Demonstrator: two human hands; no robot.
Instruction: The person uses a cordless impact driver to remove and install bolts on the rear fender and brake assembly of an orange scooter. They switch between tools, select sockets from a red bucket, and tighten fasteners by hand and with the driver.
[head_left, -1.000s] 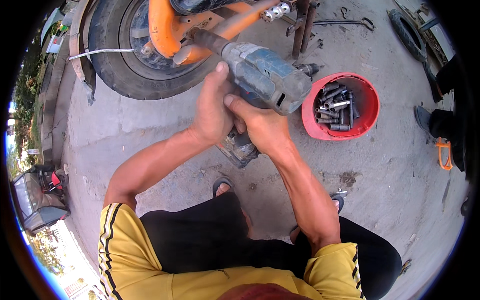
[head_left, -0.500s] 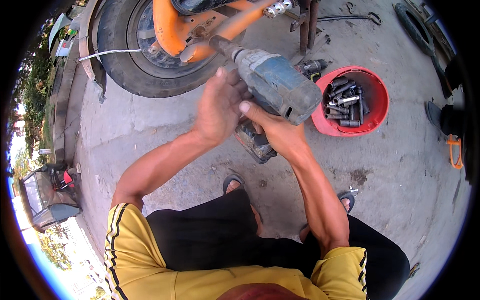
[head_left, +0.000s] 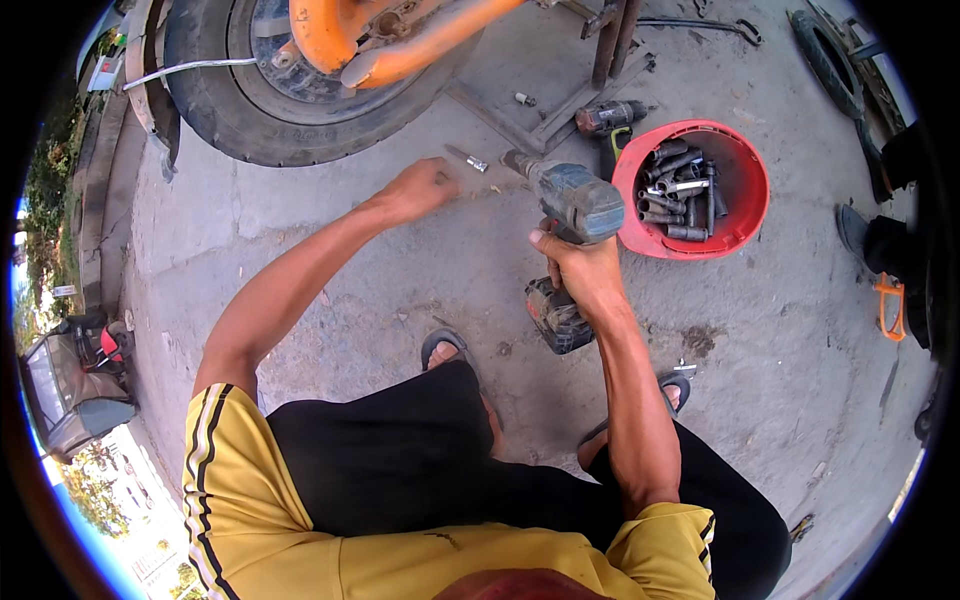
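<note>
My right hand point(head_left: 588, 270) is wrapped round the handle of a worn blue-grey cordless impact wrench point(head_left: 582, 203). The wrench's nose points up and left, and its dark battery hangs below the hand. My left hand point(head_left: 420, 190) is off the tool, stretched out above the concrete with its fingers curled in. Whether anything small lies inside those fingers is hidden. Just beyond its fingertips is a slim socket piece point(head_left: 467, 158), dark at one end and silver at the other, apparently on the ground.
A red hard hat point(head_left: 762, 205) full of metal sockets point(head_left: 685, 190) lies upturned at right, beside a second cordless drill point(head_left: 610, 120). A large wheel point(head_left: 290, 140) and orange frame point(head_left: 430, 45) stand ahead. A metal stand point(head_left: 600, 80) rests behind the wrench. Another person's foot point(head_left: 852, 228) shows at far right.
My left hand has left the impact wrench and moved left, its fingers curling. My right hand has brought the wrench lower, farther from the orange frame. The slim socket piece now shows.
</note>
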